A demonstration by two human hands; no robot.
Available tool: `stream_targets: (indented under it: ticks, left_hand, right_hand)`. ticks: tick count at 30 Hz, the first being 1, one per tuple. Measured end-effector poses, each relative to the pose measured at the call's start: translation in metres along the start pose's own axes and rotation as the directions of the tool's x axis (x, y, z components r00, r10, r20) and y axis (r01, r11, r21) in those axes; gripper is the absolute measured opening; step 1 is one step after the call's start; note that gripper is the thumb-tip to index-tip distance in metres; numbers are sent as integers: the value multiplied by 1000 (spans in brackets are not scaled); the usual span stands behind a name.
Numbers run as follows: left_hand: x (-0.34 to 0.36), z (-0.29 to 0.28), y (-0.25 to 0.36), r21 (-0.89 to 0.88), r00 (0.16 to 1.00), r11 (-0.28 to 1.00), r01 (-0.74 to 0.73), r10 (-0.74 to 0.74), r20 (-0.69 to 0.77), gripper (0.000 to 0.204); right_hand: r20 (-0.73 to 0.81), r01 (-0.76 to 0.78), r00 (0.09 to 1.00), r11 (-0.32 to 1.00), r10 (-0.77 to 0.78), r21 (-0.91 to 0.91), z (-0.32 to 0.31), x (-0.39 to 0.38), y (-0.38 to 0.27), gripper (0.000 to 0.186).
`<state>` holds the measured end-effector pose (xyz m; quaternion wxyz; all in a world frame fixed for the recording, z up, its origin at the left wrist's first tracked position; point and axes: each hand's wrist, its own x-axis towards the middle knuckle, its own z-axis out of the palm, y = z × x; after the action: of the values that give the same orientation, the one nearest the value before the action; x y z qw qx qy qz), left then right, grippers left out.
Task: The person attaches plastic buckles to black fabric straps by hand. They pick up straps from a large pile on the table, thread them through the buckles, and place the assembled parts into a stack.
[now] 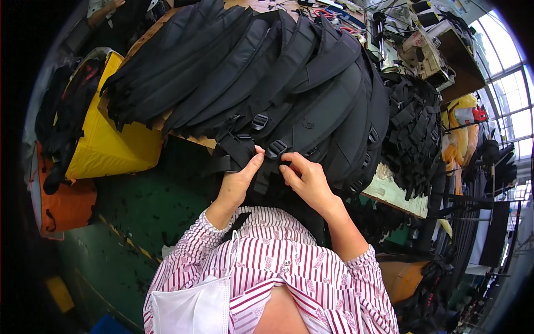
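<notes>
Close in front of me, my left hand (240, 177) pinches a black webbing strap (238, 149) between thumb and fingers. A black plastic buckle (276, 148) lies between my two hands, at the end of a padded shoulder strap (312, 119). My right hand (305, 179) is just right of that buckle, thumb and curled fingers pressed together; what they grip is too dark and small to make out. A second black buckle (260, 122) sits a little farther off. Many similar padded straps lie overlapped in a fanned pile beyond my hands.
The pile lies on a wooden table (161, 123). Tangled black webbing with buckles (411, 125) is heaped at the right, near a sewing machine (425, 58). A yellow bin (114, 147) and an orange one (69, 203) stand left on the green floor (122, 267). Another person's hand (115, 4) shows far left.
</notes>
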<state>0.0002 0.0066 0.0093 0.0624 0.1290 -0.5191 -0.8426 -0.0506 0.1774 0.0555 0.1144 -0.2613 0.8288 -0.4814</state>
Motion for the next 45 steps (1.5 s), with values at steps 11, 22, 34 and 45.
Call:
stream_targets:
  ticks: [11, 22, 34, 45]
  left_hand:
    - [0, 2, 0, -45, 1000, 999, -6, 6, 5, 12]
    - [1, -2, -6, -93, 999, 995, 47, -48, -4, 13]
    - [1, -1, -8, -113, 999, 993, 46, -47, 1, 14]
    - [1, 5, -3, -116, 996, 990, 83, -79, 37, 9]
  right_hand:
    - [-13, 7, 1000, 999, -7, -45, 7, 4, 7, 20]
    - [-19, 22, 1000, 997, -24, -69, 7, 3, 5, 22]
    - [-109, 54, 993, 999, -53, 7, -5, -4, -7, 18]
    - [-246, 126, 815, 576, -524, -808, -65, 108, -3, 55]
